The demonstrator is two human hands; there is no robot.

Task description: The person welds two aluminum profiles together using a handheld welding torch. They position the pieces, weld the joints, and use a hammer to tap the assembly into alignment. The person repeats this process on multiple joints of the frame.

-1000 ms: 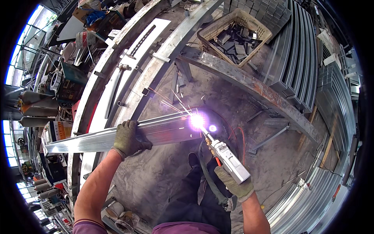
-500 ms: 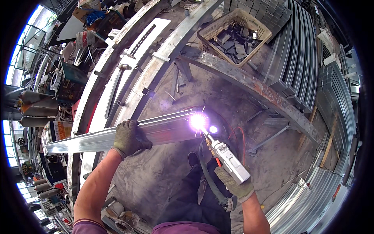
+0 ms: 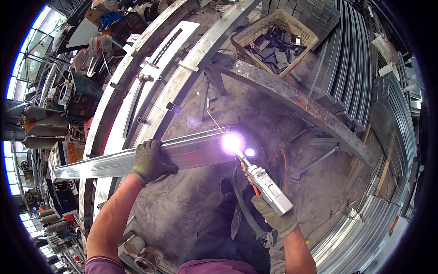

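A long metal profile [image 3: 109, 162] reaches from the far left to the middle of the view. My gloved left hand [image 3: 151, 164] is wrapped round it, the fingers over its upper edge and the thumb along its near face. In my gloved right hand [image 3: 276, 215] is a silver welding gun [image 3: 270, 189], its nozzle pointing up and left at the profile's right end. A bright violet-white glare [image 3: 232, 142] burns where the nozzle meets that end and hides the joint. A second, smaller bright spot [image 3: 249, 152] shows beside the nozzle. A hose [image 3: 246, 208] trails below the gun.
Long steel beams [image 3: 178, 86] stand on the left, bearing a hammer [image 3: 145, 78]. A rusty crossbeam [image 3: 296, 96] runs to the right. At the top is a plastic basket [image 3: 237, 43] of metal offcuts. Stacked metal tubes [image 3: 349, 68] fill the right side. An orange cable [image 3: 285, 169] lies on the floor.
Both hands, the profile and the gun hold nearly the same place. The glare continues, with fewer spark streaks round it and a lone bright streak up and left.
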